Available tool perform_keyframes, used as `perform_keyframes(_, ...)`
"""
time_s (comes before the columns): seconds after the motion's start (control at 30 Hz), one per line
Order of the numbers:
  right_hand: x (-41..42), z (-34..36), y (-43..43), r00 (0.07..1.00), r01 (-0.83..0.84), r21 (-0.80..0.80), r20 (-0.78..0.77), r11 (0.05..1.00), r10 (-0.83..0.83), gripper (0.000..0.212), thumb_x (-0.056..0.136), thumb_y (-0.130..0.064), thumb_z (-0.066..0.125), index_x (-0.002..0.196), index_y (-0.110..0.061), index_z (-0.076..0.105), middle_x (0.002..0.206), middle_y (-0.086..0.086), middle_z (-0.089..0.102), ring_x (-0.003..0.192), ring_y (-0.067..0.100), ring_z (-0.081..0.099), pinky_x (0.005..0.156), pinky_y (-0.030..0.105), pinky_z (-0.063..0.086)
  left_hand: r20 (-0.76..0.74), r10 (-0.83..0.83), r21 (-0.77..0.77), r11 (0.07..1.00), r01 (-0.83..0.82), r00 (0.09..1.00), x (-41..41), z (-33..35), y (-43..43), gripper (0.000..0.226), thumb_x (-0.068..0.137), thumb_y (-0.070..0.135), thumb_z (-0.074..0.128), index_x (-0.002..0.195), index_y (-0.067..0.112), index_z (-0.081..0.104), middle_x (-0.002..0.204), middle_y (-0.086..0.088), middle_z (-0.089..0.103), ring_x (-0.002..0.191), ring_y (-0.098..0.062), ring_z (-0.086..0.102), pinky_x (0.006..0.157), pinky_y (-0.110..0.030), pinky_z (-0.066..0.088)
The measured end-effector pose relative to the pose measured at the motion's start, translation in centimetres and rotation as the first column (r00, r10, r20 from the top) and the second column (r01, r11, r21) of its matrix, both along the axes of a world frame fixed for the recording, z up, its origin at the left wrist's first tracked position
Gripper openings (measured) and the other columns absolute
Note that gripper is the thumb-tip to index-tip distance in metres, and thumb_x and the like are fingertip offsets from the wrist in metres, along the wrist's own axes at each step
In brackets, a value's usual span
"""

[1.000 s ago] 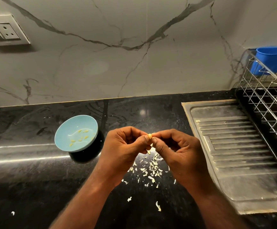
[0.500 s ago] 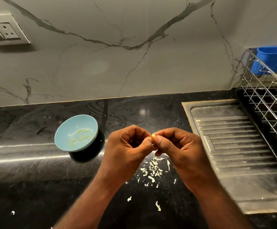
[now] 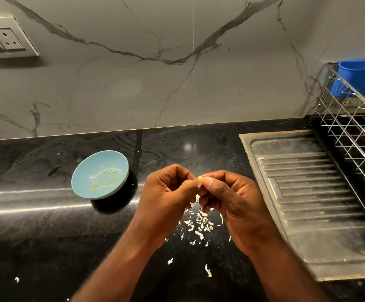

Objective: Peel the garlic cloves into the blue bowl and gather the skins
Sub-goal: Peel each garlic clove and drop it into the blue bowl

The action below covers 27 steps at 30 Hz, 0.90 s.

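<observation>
No text, label, brand, number or sign can be read on anything here.

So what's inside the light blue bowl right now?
The bowl holds several small yellowish garlic pieces scattered across its bottom. Nothing covers them; the whole inside is in view.

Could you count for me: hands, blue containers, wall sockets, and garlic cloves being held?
Hands: 2, left hand, right hand
Blue containers: 2, bowl, tub
Wall socket: 1
Garlic clove, pinched by both hands: 1
Total: 6
</observation>
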State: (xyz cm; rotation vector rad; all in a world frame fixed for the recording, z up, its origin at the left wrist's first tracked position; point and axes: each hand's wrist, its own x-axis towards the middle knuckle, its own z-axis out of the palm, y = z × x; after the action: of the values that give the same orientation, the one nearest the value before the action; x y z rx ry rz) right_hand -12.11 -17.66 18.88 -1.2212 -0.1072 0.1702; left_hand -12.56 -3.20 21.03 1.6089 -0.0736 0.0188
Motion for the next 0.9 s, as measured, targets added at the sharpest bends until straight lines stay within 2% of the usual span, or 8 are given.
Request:
perform_keyframes(0.1, -0.14, 0.08, 0.35, 0.999, -0.011, 0.073, -0.043, 0.997, 0.014, 0.014, 0.083, -0.018, 0.065, 0.081, -0.011, 0.076, 0.073, 0.009, 0.067, 0.062, 0.017, 0.061, 0.056, 0.026, 0.05, -0.018, -0.006, -0.047, 0.999, 0.005, 1.0, 0.02, 0.02, 0.02, 0.018, 0.064, 0.038, 0.066, 0.065, 0.02, 0.067, 0.059, -0.001, 0.062, 0.056, -0.012, 0.057, 0.053, -0.021, 0.047)
perform_keyframes(0.23, -0.26, 0.3, 0.71, 0.995, -0.033, 0.172, -0.084, 0.985, 0.048, 0.014, 0.083, -0.017, 0.063, 0.08, -0.006, 0.072, 0.07, 0.007, 0.067, 0.06, 0.014, 0.059, 0.054, 0.023, 0.05, -0.08, -0.021, -0.161, 0.987, 0.008, 0.997, 0.08, -0.04, -0.09, 0.005, 0.065, 0.026, 0.067, 0.062, 0.022, 0.067, 0.057, -0.002, 0.059, 0.055, -0.012, 0.053, 0.051, -0.022, 0.044)
perform_keyframes(0.37, -0.14, 0.34, 0.82, 0.991, -0.03, 0.228, -0.12, 0.973, 0.058, 0.016, 0.083, -0.019, 0.063, 0.076, -0.008, 0.071, 0.073, 0.014, 0.067, 0.06, 0.016, 0.06, 0.055, 0.023, 0.05, -0.123, -0.052, -0.252, 0.968, 0.02, 0.991, 0.06, 0.04, -0.24, 0.005, 0.062, 0.026, 0.067, 0.061, 0.021, 0.067, 0.058, -0.003, 0.058, 0.054, -0.012, 0.054, 0.05, -0.021, 0.043)
perform_keyframes(0.43, -0.06, 0.36, 0.77, 0.993, -0.004, 0.218, -0.116, 0.976, 0.03, 0.016, 0.083, -0.02, 0.064, 0.075, -0.008, 0.07, 0.073, 0.016, 0.066, 0.061, 0.018, 0.059, 0.055, 0.024, 0.05, -0.136, -0.051, -0.246, 0.969, 0.016, 0.989, 0.07, 0.01, -0.4, 0.009, 0.069, 0.018, 0.064, 0.06, 0.021, 0.067, 0.06, -0.004, 0.059, 0.055, -0.013, 0.055, 0.05, -0.022, 0.044)
perform_keyframes(0.5, -0.03, 0.31, 0.69, 0.995, 0.039, 0.178, -0.093, 0.983, -0.023, 0.014, 0.083, -0.022, 0.065, 0.076, -0.01, 0.071, 0.071, 0.011, 0.065, 0.06, 0.016, 0.057, 0.054, 0.023, 0.049, -0.143, -0.047, -0.229, 0.973, 0.013, 0.989, 0.09, -0.11, -0.5, 0.015, 0.077, 0.02, 0.058, 0.064, 0.019, 0.066, 0.064, -0.006, 0.062, 0.058, -0.015, 0.057, 0.051, -0.023, 0.045)
perform_keyframes(0.63, -0.15, 0.24, 0.67, 0.99, 0.142, 0.04, -0.016, 0.989, -0.142, 0.012, 0.083, -0.031, 0.071, 0.08, -0.02, 0.076, 0.067, 0.002, 0.064, 0.059, 0.014, 0.056, 0.054, 0.024, 0.049, -0.141, -0.075, -0.196, 0.979, 0.047, 0.987, 0.0, -0.26, -0.58, 0.029, 0.089, 0.033, 0.068, 0.089, 0.004, 0.067, 0.077, -0.008, 0.069, 0.067, -0.017, 0.062, 0.054, -0.023, 0.049)
perform_keyframes(0.77, -0.2, -0.03, 0.66, 0.982, 0.186, -0.034, 0.033, 0.982, -0.185, 0.019, 0.083, -0.026, 0.068, 0.089, -0.01, 0.074, 0.068, 0.002, 0.066, 0.059, 0.014, 0.057, 0.055, 0.024, 0.05, -0.096, -0.037, -0.156, 0.988, 0.022, 0.995, 0.0, -0.33, -0.38, 0.025, 0.08, 0.022, 0.068, 0.092, 0.0, 0.07, 0.075, -0.007, 0.07, 0.065, -0.016, 0.063, 0.056, -0.021, 0.051)
perform_keyframes(0.9, -0.31, -0.16, 0.22, 0.983, 0.168, -0.096, 0.096, 0.981, -0.159, 0.013, 0.087, -0.022, 0.068, 0.094, -0.013, 0.074, 0.076, 0.003, 0.071, 0.068, 0.015, 0.065, 0.061, 0.025, 0.053, -0.048, 0.001, -0.086, 0.996, -0.005, 0.999, -0.06, -0.3, -0.23, 0.022, 0.079, 0.023, 0.069, 0.088, 0.003, 0.07, 0.072, -0.007, 0.071, 0.063, -0.016, 0.064, 0.057, -0.021, 0.052)
